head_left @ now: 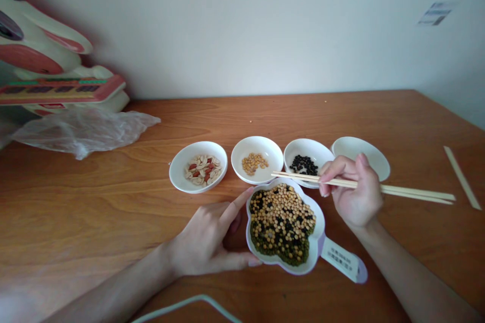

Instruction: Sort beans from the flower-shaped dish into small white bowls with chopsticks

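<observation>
A flower-shaped white bowl [317, 242] near the table's front holds mixed yellow, black and green beans. My left hand [206, 239] rests against its left rim, index finger and thumb spread along the edge. My right hand [354, 189] grips a pair of wooden chopsticks [409, 193] just right of the bowl. Their tips point left and hover level above the bowl's far rim. Behind stand several small white dishes: one with peanuts and pale seeds [198, 166], one with yellow beans [257, 159], one with black beans [306, 157], and one with nothing visible in it [359, 154].
A labelled handle [343, 261] sticks out of the bowl to the right. A paper chopstick sleeve [462, 177] lies at the right. Crumpled clear plastic [83, 131] and a red-and-white toy [49, 70] sit at the back left. A pale cable [189, 305] curves along the front edge.
</observation>
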Action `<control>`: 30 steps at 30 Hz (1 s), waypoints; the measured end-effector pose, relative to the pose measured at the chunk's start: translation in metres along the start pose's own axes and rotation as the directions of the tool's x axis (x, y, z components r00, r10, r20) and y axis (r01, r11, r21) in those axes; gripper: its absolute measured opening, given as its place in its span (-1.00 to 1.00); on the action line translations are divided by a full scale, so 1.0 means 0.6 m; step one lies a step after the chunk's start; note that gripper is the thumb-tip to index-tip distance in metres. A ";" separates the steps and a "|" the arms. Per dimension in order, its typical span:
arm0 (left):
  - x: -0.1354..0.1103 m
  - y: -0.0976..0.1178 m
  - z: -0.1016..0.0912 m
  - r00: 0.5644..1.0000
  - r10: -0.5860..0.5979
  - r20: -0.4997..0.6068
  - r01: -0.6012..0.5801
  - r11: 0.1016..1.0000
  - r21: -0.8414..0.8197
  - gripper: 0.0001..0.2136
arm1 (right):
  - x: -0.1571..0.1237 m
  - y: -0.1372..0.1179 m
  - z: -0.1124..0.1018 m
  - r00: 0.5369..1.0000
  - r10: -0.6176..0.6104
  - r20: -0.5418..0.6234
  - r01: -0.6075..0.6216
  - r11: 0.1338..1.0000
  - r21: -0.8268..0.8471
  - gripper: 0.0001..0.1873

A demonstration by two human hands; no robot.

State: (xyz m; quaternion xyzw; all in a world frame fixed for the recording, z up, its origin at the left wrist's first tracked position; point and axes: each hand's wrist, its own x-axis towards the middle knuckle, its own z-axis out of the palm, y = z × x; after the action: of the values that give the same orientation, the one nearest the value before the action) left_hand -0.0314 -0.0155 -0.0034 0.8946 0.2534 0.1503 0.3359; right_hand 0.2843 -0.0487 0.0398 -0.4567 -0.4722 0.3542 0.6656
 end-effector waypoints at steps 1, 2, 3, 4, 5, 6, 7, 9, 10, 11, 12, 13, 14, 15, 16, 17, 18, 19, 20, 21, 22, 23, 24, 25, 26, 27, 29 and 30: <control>0.000 -0.001 0.000 1.000 0.000 -0.001 0.000 1.000 0.001 0.12 | 0.003 -0.002 -0.002 1.000 0.009 0.009 -0.009 1.000 0.011 -0.26; -0.001 -0.002 0.001 1.000 0.001 0.000 -0.001 1.000 0.005 0.12 | 0.005 -0.004 -0.005 1.000 0.016 0.018 -0.016 1.000 0.014 -0.25; -0.001 -0.002 0.001 1.000 0.003 0.000 -0.003 1.000 0.009 0.11 | 0.006 -0.005 -0.007 0.999 0.022 0.026 -0.022 1.000 0.010 -0.24; -0.001 -0.003 0.002 1.000 0.005 0.000 -0.005 1.000 0.013 0.11 | 0.007 -0.007 -0.008 0.999 0.027 0.035 -0.027 1.000 -0.002 -0.23; -0.001 -0.003 0.002 1.000 0.005 -0.001 -0.005 1.000 0.019 0.12 | 0.006 -0.009 -0.010 0.999 0.028 0.042 -0.028 0.999 -0.019 -0.22; -0.002 -0.003 0.002 1.000 0.004 -0.001 -0.004 1.000 0.024 0.12 | 0.005 -0.011 -0.012 0.998 0.026 0.049 -0.024 0.999 -0.039 -0.22; -0.002 -0.002 0.001 1.000 0.002 -0.001 -0.002 1.000 0.029 0.12 | 0.004 -0.013 -0.014 0.998 0.016 0.055 -0.013 0.998 -0.062 -0.22; -0.001 0.000 0.000 1.000 -0.004 -0.001 0.004 0.999 0.037 0.12 | 0.001 -0.018 -0.018 0.997 -0.021 0.077 0.030 0.993 -0.117 -0.21; -0.001 0.001 -0.001 1.000 -0.008 0.000 0.008 0.999 0.039 0.12 | 0.000 -0.021 -0.021 0.994 -0.047 0.094 0.061 0.987 -0.152 -0.20; 0.000 0.002 -0.002 1.000 -0.010 0.001 0.010 0.999 0.039 0.12 | -0.002 -0.024 -0.023 0.990 -0.075 0.116 0.096 0.976 -0.193 -0.19; 0.000 0.003 -0.002 1.000 -0.011 0.001 0.011 0.999 0.037 0.12 | -0.004 -0.027 -0.026 0.984 -0.097 0.148 0.130 0.962 -0.239 -0.18; 0.001 0.004 -0.003 1.000 -0.009 -0.001 0.009 0.999 0.032 0.12 | -0.005 -0.030 -0.028 0.976 -0.114 0.185 0.164 0.944 -0.286 -0.16; 0.001 0.004 -0.003 1.000 -0.005 -0.004 0.005 1.000 0.028 0.11 | -0.007 -0.033 -0.029 0.966 -0.126 0.225 0.198 0.922 -0.333 -0.15; 0.001 0.004 -0.003 1.000 0.002 -0.007 -0.002 1.000 0.024 0.11 | -0.009 -0.036 -0.029 0.955 -0.139 0.262 0.234 0.897 -0.374 -0.15; 0.001 0.003 -0.002 1.000 0.010 -0.011 -0.010 1.000 0.021 0.10 | -0.012 -0.038 -0.029 0.944 -0.154 0.293 0.269 0.872 -0.408 -0.15; 0.001 0.002 -0.002 1.000 0.017 -0.013 -0.017 1.000 0.019 0.09 | -0.014 -0.039 -0.028 0.933 -0.167 0.319 0.300 0.850 -0.432 -0.15; 0.001 0.001 -0.001 1.000 0.024 -0.017 -0.024 1.000 0.018 0.09 | -0.016 -0.041 -0.026 0.924 -0.178 0.339 0.325 0.833 -0.448 -0.15; 0.000 0.001 0.000 0.999 0.030 -0.020 -0.030 0.999 0.018 0.09 | -0.018 -0.041 -0.023 0.917 -0.186 0.354 0.343 0.820 -0.458 -0.15; 0.000 0.000 0.000 0.999 0.033 -0.023 -0.032 0.999 0.020 0.09 | -0.020 -0.041 -0.021 0.910 -0.187 0.369 0.355 0.813 -0.461 -0.15; 0.000 0.000 0.001 0.999 0.032 -0.026 -0.031 0.999 0.021 0.10 | -0.022 -0.041 -0.018 0.905 -0.185 0.384 0.362 0.809 -0.463 -0.16; 0.001 0.000 0.001 0.999 0.029 -0.028 -0.028 0.999 0.021 0.11 | -0.023 -0.041 -0.015 0.899 -0.182 0.398 0.369 0.805 -0.465 -0.17; 0.001 0.000 0.001 0.999 0.024 -0.030 -0.024 1.000 0.019 0.11 | -0.024 -0.041 -0.013 0.894 -0.184 0.408 0.379 0.798 -0.469 -0.20; 0.001 0.001 0.001 0.999 0.019 -0.030 -0.018 1.000 0.015 0.11 | -0.024 -0.042 -0.010 0.889 -0.189 0.418 0.392 0.786 -0.479 -0.25; 0.001 0.002 0.000 0.999 0.013 -0.029 -0.013 1.000 0.009 0.11 | -0.024 -0.042 -0.008 0.884 -0.193 0.426 0.405 0.771 -0.492 -0.31; 0.001 0.002 0.000 1.000 0.011 -0.028 -0.011 1.000 0.007 0.11 | -0.024 -0.042 -0.007 0.879 -0.197 0.433 0.418 0.754 -0.506 -0.37; 0.001 0.003 0.000 1.000 0.011 -0.025 -0.011 1.000 0.005 0.10 | -0.024 -0.043 -0.006 0.875 -0.200 0.441 0.430 0.740 -0.518 -0.42; 0.001 0.003 0.000 1.000 0.016 -0.021 -0.016 1.000 0.007 0.09 | -0.024 -0.042 -0.005 0.866 -0.203 0.458 0.448 0.721 -0.528 -0.48; 0.001 0.003 0.000 1.000 0.019 -0.020 -0.019 1.000 0.010 0.09 | -0.024 -0.042 -0.005 0.862 -0.200 0.466 0.452 0.718 -0.529 -0.49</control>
State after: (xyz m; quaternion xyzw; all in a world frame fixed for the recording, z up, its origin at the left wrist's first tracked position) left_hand -0.0302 -0.0163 -0.0017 0.8972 0.2489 0.1612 0.3273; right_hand 0.2841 -0.0709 0.0585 -0.4810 -0.7545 0.1331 0.4262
